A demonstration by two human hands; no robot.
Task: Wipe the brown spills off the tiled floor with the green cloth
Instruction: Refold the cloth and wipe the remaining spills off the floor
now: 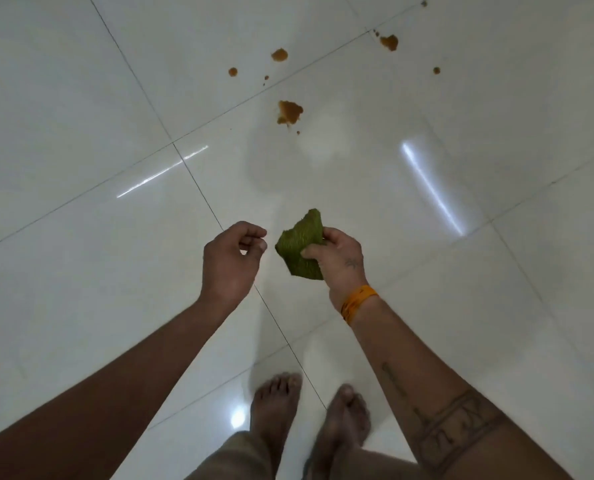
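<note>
I am standing over a glossy white tiled floor (81,98). My right hand (340,261) grips a folded green cloth (299,245) well above the floor. Just left of the cloth, my left hand (229,261) is loosely curled with thumb and fingertips nearly touching, holding nothing. Ahead lie several brown spills: a large blot (289,112), a smaller blob (279,55), a round drop (232,71), another blot (389,42) at the upper right, and a small spot (436,70). Tiny specks lie around them.
My two bare feet (309,414) stand at the bottom centre, beside a tile joint. Dark grout lines cross the floor diagonally. Light streaks reflect off the tiles at left and right. A faint damp-looking smear (288,161) lies below the large blot.
</note>
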